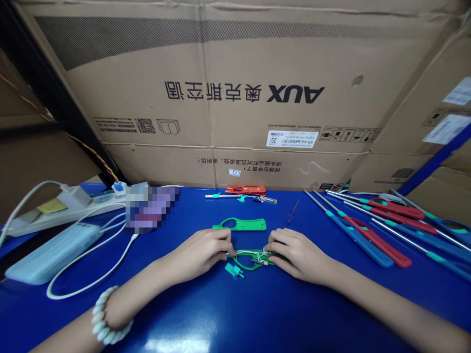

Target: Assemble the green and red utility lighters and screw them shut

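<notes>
Two bare hands work close together on a blue tabletop (176,304), a wired shell (252,268) of green plastic lying between them. The left hand (212,251), fingers curled nearly closed, pinches the shell's near end between thumb and fingertips; the right hand (294,255), its fingers bent and partly closed, grips the other end, which it largely covers. White wires (253,253) run along the shell between the two hands. A teal piece (233,269) lies just below the left hand's fingertips, apart from them. Just beyond the hands, a plain shell (252,224), also green, lies flat, its looped end near the left hand's knuckles. Farther beyond are an orange shell (253,190) and, on its near side, a metal rod (224,196) with teal fittings. A screwdriver (292,216) lies past the right hand, near its knuckles. Well to the right of that hand, a blue wand (362,239) and a red wand (386,243) lie side by side, more of the kind spread farther right. A pale bead bracelet (104,316) circles the left wrist. Well to the left of the left hand sit a light blue power bank (55,252), a looping white cable (88,289) and a power strip (103,200). Cardboard (235,59) printed "AUX," upside down, stands beyond both hands.
</notes>
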A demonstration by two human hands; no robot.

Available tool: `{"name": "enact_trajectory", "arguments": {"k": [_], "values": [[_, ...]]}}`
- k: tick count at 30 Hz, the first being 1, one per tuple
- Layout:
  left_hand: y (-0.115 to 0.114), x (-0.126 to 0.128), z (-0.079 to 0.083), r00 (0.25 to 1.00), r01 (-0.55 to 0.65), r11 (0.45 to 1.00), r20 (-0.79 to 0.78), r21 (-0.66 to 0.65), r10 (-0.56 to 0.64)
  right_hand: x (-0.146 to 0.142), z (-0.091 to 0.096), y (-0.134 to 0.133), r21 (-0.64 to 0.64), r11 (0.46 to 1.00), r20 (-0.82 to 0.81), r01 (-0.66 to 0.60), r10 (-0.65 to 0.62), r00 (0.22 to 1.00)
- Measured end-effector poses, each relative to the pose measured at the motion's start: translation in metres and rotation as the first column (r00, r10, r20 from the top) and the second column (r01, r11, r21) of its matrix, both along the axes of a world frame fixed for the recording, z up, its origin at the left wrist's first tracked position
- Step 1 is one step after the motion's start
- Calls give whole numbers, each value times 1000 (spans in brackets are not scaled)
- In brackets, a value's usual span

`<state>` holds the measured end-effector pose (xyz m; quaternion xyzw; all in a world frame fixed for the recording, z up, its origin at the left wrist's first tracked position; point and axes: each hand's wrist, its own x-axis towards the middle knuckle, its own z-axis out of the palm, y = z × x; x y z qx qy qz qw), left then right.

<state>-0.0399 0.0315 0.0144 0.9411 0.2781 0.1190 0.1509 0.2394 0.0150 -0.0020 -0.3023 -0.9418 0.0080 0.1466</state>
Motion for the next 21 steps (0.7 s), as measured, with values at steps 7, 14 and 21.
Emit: {"name": "enact_trajectory", "arguments": {"k": [7,14,21], "values": [[5,-2,-2,1000,7,1000,10,-1,-7,-3,-1,-1,45,999,9,9,-9,1000],[5,0,-2,1000,21,1000,5,15,-21,-3,-5,2,116,993,12,13,-14,1000],[4,0,-1,1000,24,997,-13,76,-23,-2,-7,1,162,987,-5,20,-19,1000]]}}
